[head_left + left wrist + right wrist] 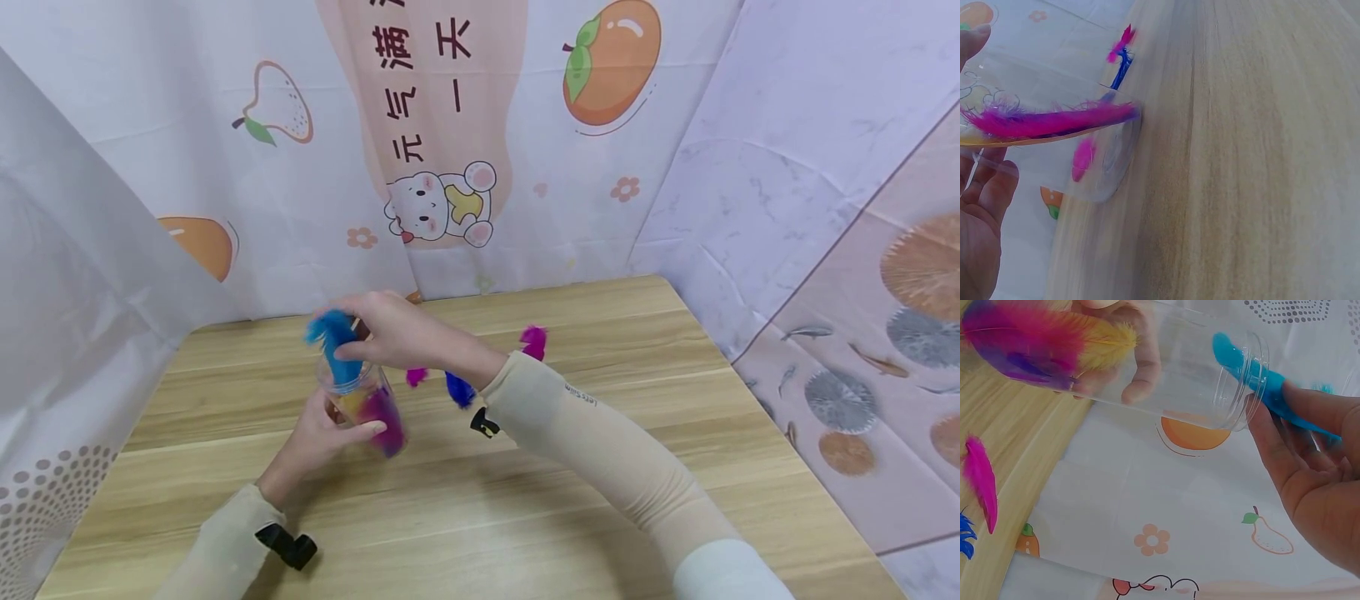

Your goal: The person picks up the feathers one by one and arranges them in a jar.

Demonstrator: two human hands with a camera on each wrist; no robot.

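My left hand point(318, 435) grips a clear plastic jar point(1188, 375) around its side, and the jar leans over the table with its mouth up. Inside lie a magenta feather point(1054, 121), a yellow feather point(1107, 345) and some purple feather point(1038, 369). At the jar's mouth, my right hand point(397, 329) pinches a bright blue feather point(337, 343) between thumb and fingers. One end of that feather is past the rim, inside the neck; the rest sticks out above, partly covered by the fingers.
On the wooden table point(465, 508), beyond the jar and beneath the right forearm, lie a dark blue feather point(459, 389), a small magenta feather point(416, 377) and another magenta feather point(534, 342). A printed curtain point(300, 192) hangs along the table's back edge. Black bands point(288, 546) sit on both wrists.
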